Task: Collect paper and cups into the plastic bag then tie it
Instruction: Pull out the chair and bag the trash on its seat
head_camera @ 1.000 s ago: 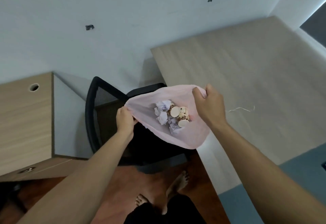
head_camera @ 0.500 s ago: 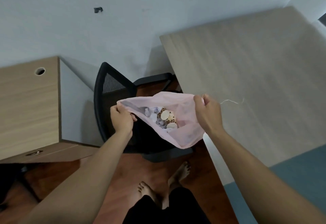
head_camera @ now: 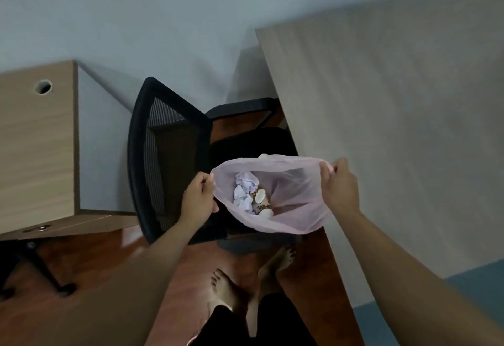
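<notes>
Reddish floor below, black mesh chair [head_camera: 169, 155] at centre — over it hangs the pink plastic bag [head_camera: 297, 209], mouth stretched wide, left hand [head_camera: 197, 200] and right hand [head_camera: 341, 186] each pinching its rim; crumpled paper [head_camera: 244, 191] and cups [head_camera: 260, 200] lie inside.

The black mesh office chair [head_camera: 169, 155] stands close under the pale pink plastic bag [head_camera: 297, 209]; right of it, the beige wooden tabletop [head_camera: 395, 114] lies bare and open.
</notes>
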A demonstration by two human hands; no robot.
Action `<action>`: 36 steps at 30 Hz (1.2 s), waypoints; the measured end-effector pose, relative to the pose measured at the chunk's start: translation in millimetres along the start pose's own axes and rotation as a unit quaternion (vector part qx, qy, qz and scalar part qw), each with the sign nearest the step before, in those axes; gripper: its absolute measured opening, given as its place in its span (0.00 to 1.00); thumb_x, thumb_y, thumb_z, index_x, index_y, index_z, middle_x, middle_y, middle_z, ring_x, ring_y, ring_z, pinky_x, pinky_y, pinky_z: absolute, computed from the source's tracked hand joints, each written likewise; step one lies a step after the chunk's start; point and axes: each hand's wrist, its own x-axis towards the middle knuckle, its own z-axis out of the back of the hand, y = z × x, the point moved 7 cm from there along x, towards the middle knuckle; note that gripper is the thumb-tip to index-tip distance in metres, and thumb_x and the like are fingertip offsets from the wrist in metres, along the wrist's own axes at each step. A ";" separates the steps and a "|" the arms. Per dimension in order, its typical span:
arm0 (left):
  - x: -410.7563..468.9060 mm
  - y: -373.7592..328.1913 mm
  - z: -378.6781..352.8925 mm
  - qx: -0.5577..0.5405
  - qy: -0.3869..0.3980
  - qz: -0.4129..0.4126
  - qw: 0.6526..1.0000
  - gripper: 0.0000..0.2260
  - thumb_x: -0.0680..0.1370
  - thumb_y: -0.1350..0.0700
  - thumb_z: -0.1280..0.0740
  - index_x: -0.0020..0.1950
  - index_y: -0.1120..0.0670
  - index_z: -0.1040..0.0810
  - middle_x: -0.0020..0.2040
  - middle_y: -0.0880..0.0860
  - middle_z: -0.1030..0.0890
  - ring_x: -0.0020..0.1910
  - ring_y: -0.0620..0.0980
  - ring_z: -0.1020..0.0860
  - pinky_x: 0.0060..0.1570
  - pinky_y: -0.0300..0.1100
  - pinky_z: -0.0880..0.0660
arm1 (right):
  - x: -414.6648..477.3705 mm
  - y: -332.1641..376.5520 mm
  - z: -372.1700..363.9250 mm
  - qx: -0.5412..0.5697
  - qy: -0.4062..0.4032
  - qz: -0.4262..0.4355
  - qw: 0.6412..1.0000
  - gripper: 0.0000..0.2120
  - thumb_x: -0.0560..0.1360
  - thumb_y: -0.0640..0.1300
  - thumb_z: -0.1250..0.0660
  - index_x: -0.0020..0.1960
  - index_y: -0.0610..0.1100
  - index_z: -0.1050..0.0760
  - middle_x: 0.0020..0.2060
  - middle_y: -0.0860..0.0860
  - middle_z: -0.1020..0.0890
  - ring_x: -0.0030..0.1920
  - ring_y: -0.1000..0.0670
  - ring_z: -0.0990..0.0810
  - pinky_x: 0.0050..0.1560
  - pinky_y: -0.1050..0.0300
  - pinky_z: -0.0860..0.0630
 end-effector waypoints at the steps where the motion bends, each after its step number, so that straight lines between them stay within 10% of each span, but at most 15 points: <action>1: 2.0 5.1 -6.8 0.012 0.023 -0.001 1.000 0.13 0.89 0.49 0.41 0.48 0.53 0.25 0.32 0.58 0.19 0.26 0.53 0.20 0.31 0.47 0.23 | 9.8 -8.3 -4.8 -0.009 0.001 -0.010 1.000 0.17 0.88 0.56 0.38 0.50 0.43 0.33 0.37 0.48 0.24 0.36 0.44 0.23 0.35 0.50 0.32; 14: 22.2 67.7 -61.4 0.077 0.075 0.077 0.991 0.14 0.86 0.54 0.34 0.45 0.62 0.22 0.37 0.64 0.18 0.32 0.56 0.15 0.31 0.45 0.18 | 83.0 -57.6 -43.8 -0.062 -0.044 -0.060 0.995 0.15 0.86 0.56 0.36 0.54 0.44 0.31 0.49 0.44 0.21 0.44 0.41 0.24 0.45 0.48 0.29; 19: 34.3 53.9 -67.1 0.165 0.037 0.038 0.985 0.07 0.82 0.52 0.31 0.51 0.55 0.22 0.49 0.54 0.20 0.47 0.51 0.20 0.51 0.50 0.21 | 84.9 -35.9 -46.8 -0.227 -0.107 0.034 0.967 0.14 0.82 0.51 0.31 0.62 0.44 0.28 0.60 0.40 0.23 0.58 0.37 0.22 0.52 0.41 0.26; 23: 45.1 20.5 -89.3 0.228 0.065 -0.003 0.971 0.33 0.77 0.42 0.28 0.80 0.47 0.36 0.75 0.51 0.33 0.74 0.54 0.34 0.71 0.58 0.30 | 89.4 -13.5 -52.3 -0.240 -0.124 0.130 0.954 0.12 0.80 0.40 0.32 0.64 0.43 0.26 0.63 0.38 0.24 0.58 0.36 0.23 0.51 0.41 0.26; 28: 86.8 -5.5 -125.6 0.270 0.118 -0.076 0.952 0.48 0.75 0.36 0.25 0.87 0.45 0.48 0.85 0.48 0.40 0.84 0.55 0.45 0.78 0.62 0.36 | 96.1 -9.7 -70.5 -0.203 -0.085 0.165 0.961 0.12 0.81 0.37 0.29 0.62 0.43 0.25 0.64 0.38 0.25 0.58 0.36 0.22 0.55 0.42 0.24; 34: 145.3 17.1 -163.5 0.343 0.171 -0.061 0.922 0.22 0.85 0.43 0.35 0.76 0.51 0.25 0.86 0.49 0.39 0.85 0.56 0.45 0.76 0.65 0.35 | 102.6 -42.9 -92.0 -0.185 -0.103 0.121 0.970 0.23 0.87 0.45 0.42 0.82 0.46 0.33 0.85 0.45 0.36 0.84 0.42 0.37 0.85 0.37 0.47; 36: 146.3 25.3 -172.7 0.332 0.196 -0.087 0.919 0.18 0.86 0.47 0.41 0.66 0.55 0.20 0.74 0.54 0.25 0.74 0.58 0.28 0.70 0.61 0.28 | 99.8 -45.8 -93.9 -0.190 -0.102 0.129 0.968 0.27 0.88 0.48 0.44 0.87 0.48 0.39 0.88 0.47 0.42 0.87 0.46 0.43 0.87 0.38 0.54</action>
